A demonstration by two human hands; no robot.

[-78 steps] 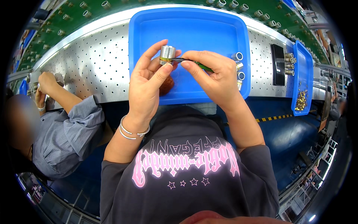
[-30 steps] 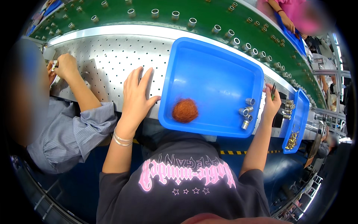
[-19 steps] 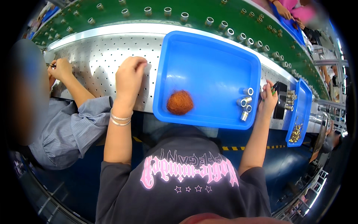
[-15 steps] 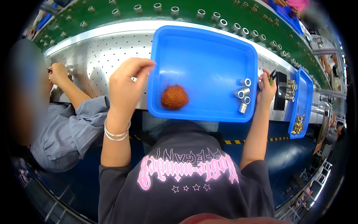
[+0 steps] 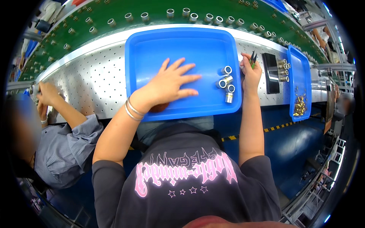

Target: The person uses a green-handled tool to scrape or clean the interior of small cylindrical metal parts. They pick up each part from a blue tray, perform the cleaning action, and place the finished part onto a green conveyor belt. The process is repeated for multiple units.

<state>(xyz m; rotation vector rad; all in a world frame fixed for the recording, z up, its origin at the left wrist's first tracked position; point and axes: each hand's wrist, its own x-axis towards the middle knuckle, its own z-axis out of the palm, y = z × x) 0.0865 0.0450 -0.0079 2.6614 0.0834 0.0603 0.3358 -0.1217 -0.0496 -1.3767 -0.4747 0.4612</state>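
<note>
My left hand (image 5: pixel 173 80) reaches over the big blue tray (image 5: pixel 182 31) with its fingers spread and nothing in them. Under that wrist, a reddish-brown wiry ball (image 5: pixel 159 108) is mostly hidden in the tray's near left corner. Several short silver metal sleeves (image 5: pixel 229 98) lie inside along the tray's right side, some upright, some tipped over. Just outside the tray's right wall, my right hand (image 5: pixel 251 74) is closed around small pliers (image 5: pixel 253 59) with black tips and green handles. The tips point up and away from me.
A green conveyor (image 5: pixel 159 17) beyond the tray carries rows of metal sleeves. To the right are a black flat box (image 5: pixel 271 72), more sleeves (image 5: pixel 284 70), and a smaller blue tray (image 5: pixel 308 87) holding small brass parts (image 5: pixel 299 105). A co-worker's hands (image 5: pixel 48 95) are at the left on the perforated metal bench (image 5: pixel 97 72).
My left hand has moved from the tray's left edge in over its middle, and its pinched fingers have spread. The view has shifted, so the trays appear further left. My right hand keeps the pliers.
</note>
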